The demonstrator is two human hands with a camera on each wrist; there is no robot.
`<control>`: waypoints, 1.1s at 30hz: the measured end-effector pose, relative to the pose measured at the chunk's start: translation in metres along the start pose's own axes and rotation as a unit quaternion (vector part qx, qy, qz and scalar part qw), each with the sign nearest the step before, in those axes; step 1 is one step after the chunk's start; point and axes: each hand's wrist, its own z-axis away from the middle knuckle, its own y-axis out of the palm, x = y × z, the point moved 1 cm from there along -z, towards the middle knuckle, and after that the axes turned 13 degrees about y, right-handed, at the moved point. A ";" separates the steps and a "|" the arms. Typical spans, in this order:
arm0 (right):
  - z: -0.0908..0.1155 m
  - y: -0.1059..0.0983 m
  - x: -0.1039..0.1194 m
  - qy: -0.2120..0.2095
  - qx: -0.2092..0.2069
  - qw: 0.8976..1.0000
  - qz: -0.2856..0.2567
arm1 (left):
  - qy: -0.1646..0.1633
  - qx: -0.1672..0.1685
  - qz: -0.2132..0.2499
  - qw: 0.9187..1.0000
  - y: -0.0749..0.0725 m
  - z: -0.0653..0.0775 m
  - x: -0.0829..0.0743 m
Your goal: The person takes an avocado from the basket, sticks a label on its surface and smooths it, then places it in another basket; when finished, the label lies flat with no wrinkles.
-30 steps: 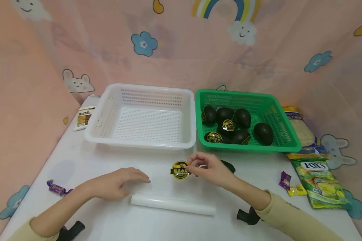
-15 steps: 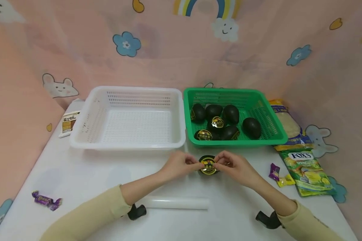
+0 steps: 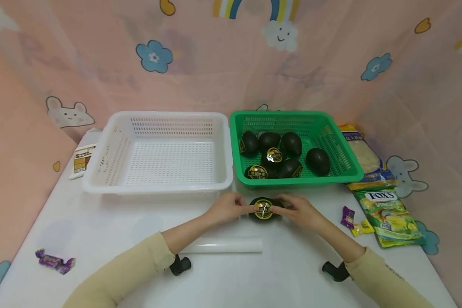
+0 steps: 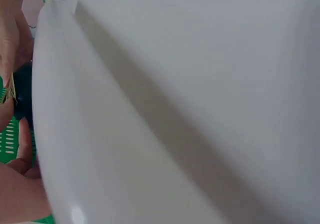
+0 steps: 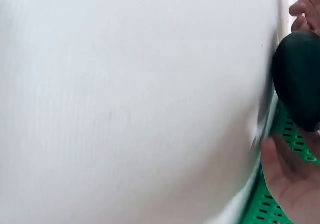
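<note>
A dark avocado (image 3: 259,216) lies between my two hands, a round black-and-gold sticker (image 3: 263,204) on its upper face. My left hand (image 3: 228,208) grips it from the left, thumb on the sticker's left edge. From the other side my right hand (image 3: 298,210) holds it, thumb at the sticker's right edge and fingers behind. In the right wrist view the avocado (image 5: 297,78) shows its smooth dark underside between both hands. At the far left of the left wrist view, the sticker's edge (image 4: 11,91) stands out near the thumbs; much of the fruit is hidden there.
Behind the hands stand a white basket (image 3: 158,188) and a green basket (image 3: 300,181), the green one holding several avocados (image 3: 318,161). A white roll (image 3: 225,245) lies in front. Wrapped candies (image 3: 347,217) and a green candy bag (image 3: 389,216) lie right; a purple candy (image 3: 55,262) lies left.
My left hand has come rightward from the table to the avocado. The sticker, earlier held up by my right hand, is now down on the fruit with both thumbs on it.
</note>
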 end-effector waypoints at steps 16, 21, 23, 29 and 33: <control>-0.012 0.023 0.012 0.035 0.186 0.965 -0.181 | 0.053 -0.015 0.018 0.998 -0.004 0.003 0.006; -0.013 0.031 0.022 0.039 0.180 0.962 -0.203 | 0.183 0.055 -0.127 0.973 -0.009 0.016 0.008; -0.013 0.031 0.029 0.036 0.178 0.961 -0.207 | 0.209 0.060 -0.159 0.963 -0.013 0.024 0.007; -0.013 0.020 0.043 0.106 0.159 0.886 -0.422 | 0.242 0.022 -0.184 0.952 -0.051 0.026 -0.033; -0.017 0.022 0.043 0.165 0.147 0.815 -0.536 | 0.212 -0.003 -0.253 0.944 -0.077 -0.019 -0.064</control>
